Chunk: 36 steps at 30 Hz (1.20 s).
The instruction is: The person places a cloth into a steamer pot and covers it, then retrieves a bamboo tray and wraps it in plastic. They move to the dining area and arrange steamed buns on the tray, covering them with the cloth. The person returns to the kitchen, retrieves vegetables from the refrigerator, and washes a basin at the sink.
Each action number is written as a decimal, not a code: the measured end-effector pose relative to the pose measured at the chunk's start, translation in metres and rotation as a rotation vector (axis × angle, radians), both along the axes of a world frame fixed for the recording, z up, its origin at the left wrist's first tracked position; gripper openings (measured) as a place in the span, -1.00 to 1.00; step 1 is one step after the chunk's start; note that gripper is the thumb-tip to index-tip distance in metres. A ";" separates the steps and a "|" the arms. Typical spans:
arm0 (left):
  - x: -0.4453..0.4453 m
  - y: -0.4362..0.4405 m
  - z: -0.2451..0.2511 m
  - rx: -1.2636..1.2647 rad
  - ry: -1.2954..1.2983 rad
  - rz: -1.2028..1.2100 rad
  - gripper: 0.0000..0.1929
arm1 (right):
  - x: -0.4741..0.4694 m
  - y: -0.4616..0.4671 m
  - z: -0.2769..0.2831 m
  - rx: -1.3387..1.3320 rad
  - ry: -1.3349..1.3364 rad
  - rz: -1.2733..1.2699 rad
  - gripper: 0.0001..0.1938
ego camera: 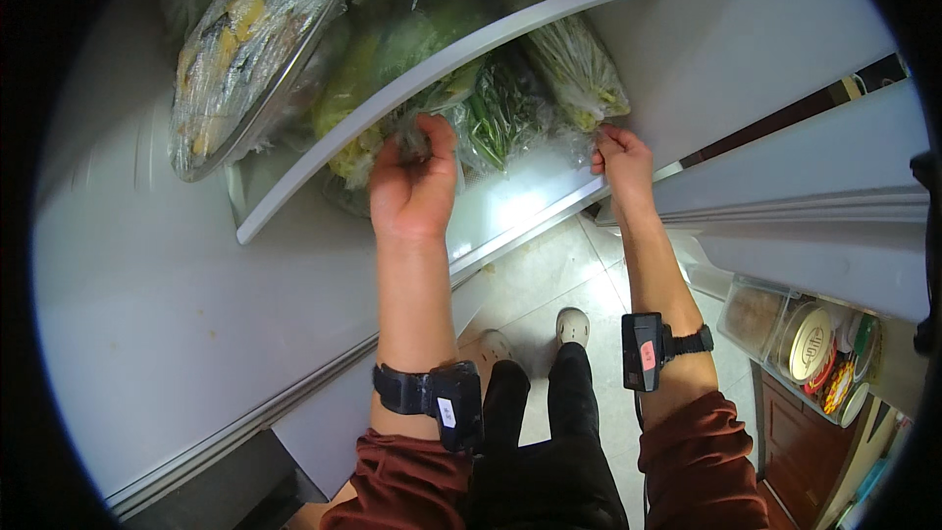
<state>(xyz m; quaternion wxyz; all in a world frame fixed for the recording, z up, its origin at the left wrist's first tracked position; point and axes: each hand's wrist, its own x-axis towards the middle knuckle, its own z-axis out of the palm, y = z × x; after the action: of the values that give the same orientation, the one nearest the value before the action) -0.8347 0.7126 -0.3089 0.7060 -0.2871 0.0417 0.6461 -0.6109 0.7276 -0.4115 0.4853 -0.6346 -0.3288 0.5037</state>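
Both of my hands reach into an open fridge compartment. My left hand [414, 188], palm up, curls its fingers around crumpled clear plastic [412, 140] just under the white curved shelf edge [456, 59]. Clear film with green, slender vegetables [489, 121] inside lies between my hands. My right hand [625, 162] pinches plastic at the near end of a bag of pale leafy vegetables [581, 66]. Yellowish-green leafy vegetables [353, 151] in plastic sit left of my left hand, partly hidden behind the shelf edge.
A film-wrapped dish of food [243, 51] juts past the shelf edge at the upper left. On the right, the open fridge door [795, 147] carries a clear bin [754, 316] with several jars. The compartment's front lip [530, 224] runs below my hands, above the tiled floor [559, 258].
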 end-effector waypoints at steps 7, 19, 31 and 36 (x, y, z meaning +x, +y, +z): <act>0.006 -0.003 -0.016 -0.009 0.281 -0.056 -0.81 | -0.027 0.001 0.037 0.577 -0.209 -0.149 -0.45; 0.079 -0.012 -0.007 -0.044 1.378 -0.724 -0.14 | -0.031 0.030 0.039 0.476 -0.496 -0.128 -0.44; 0.065 -0.072 0.055 -0.166 1.386 -0.459 -0.55 | -0.027 0.025 0.031 0.404 -0.050 -0.057 -0.34; 0.059 -0.088 0.083 -0.138 1.389 -0.380 -0.58 | -0.022 0.011 0.024 0.255 -0.020 -0.108 -0.43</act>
<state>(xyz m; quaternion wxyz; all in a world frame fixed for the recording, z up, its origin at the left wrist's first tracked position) -0.7760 0.6244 -0.2262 0.5970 0.1578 0.5705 0.5415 -0.6331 0.7381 -0.3879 0.5848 -0.5897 -0.3604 0.4246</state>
